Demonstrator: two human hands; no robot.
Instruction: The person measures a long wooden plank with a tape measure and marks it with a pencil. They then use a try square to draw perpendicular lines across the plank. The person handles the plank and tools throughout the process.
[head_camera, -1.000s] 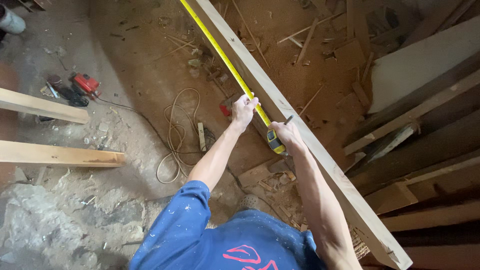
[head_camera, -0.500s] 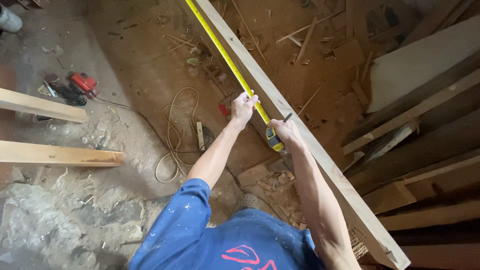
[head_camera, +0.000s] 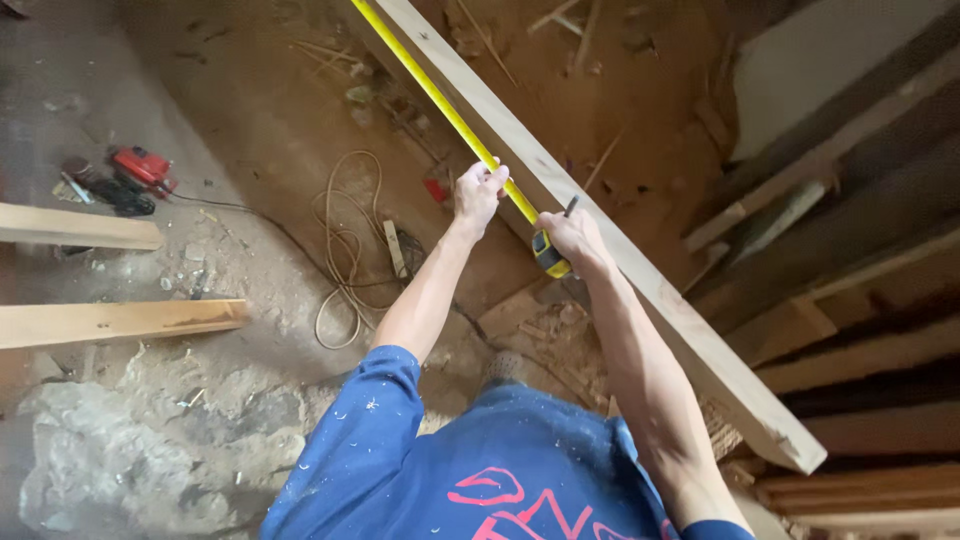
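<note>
Blue shirt (head_camera: 500, 470) at bottom centre, both arms reaching up-frame. Right hand (head_camera: 572, 238) mid-frame grasps the tape measure case (head_camera: 550, 255) plus a pencil (head_camera: 570, 206), resting on the long plank (head_camera: 640, 275) that runs from lower right to top centre. Left hand (head_camera: 478, 192), just up-left, pinches the yellow tape (head_camera: 440, 100) against the plank edge. Far left: coiled cord (head_camera: 345, 240) on the floor, two boards (head_camera: 110, 320), red power tool (head_camera: 140, 165).

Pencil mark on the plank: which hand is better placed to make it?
Right, probably. The right hand holds a pencil with the tape case, resting on the plank. The left hand pins the yellow tape down.
</note>
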